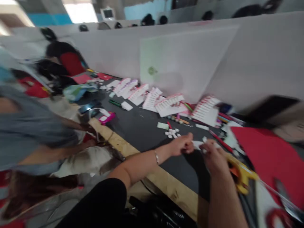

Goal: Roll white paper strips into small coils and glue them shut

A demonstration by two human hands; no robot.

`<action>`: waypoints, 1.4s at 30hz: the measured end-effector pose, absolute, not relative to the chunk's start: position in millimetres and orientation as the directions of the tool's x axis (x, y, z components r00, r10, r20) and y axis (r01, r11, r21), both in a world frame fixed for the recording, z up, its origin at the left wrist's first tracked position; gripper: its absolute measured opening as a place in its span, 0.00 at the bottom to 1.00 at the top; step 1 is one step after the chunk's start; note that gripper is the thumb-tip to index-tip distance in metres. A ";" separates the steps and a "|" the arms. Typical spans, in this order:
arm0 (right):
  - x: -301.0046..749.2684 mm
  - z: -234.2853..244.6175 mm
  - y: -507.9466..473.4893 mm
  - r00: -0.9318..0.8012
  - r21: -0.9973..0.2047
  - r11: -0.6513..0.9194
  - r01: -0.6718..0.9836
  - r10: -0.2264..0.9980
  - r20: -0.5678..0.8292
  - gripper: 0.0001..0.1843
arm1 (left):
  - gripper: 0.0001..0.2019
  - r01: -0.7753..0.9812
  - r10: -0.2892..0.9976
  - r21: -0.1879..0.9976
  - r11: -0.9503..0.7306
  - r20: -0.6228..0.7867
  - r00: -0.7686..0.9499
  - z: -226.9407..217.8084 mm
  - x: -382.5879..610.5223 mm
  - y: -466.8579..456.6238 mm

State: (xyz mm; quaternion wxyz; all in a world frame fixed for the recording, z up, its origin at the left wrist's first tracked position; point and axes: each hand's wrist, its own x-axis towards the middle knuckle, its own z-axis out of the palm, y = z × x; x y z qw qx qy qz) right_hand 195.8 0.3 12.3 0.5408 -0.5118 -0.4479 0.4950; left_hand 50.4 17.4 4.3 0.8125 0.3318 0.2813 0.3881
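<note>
Over the dark table, my left hand (182, 144) is closed, its fingers curled onto one end of a white strip (196, 145) that looks like paper. My right hand (213, 155) pinches the other end, so the strip spans the gap between both hands. A small white bit (204, 139) shows at the right fingertips, too blurred to name. Just beyond my left hand lies a pile of small white pieces (172, 133), with a pale green rectangle (162, 125) beside it. A yellow glue gun (243, 174) lies to the right of my right hand.
Several white cards with striped edges (169, 105) line the back by a white partition (114, 47). Red sheet (273, 158) and scissors (277, 218) lie at right. A pink object (107, 118) sits by the wooden edge (133, 152); another person (35, 126) sits at left.
</note>
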 end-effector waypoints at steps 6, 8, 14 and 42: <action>192.8 2.0 13.4 0.180 -0.987 -0.021 -0.160 0.982 -0.050 0.22 | 0.07 -0.630 0.845 0.577 0.520 -0.239 0.479 11.2 44.9 30.3; 192.8 1.3 13.5 0.181 -0.982 -0.010 -0.187 0.982 -0.044 0.21 | 0.06 -0.650 0.850 0.558 0.516 -0.241 0.469 13.7 44.3 29.7; 193.2 -2.5 15.0 0.207 -0.975 0.019 -0.223 0.978 -0.028 0.21 | 0.13 -0.622 0.820 0.558 0.550 -0.219 0.529 18.3 40.8 28.1; 188.5 1.2 13.3 0.385 -0.981 0.069 0.181 0.913 0.135 0.22 | 0.22 -0.384 0.811 0.795 0.469 -0.216 0.544 3.5 51.3 23.3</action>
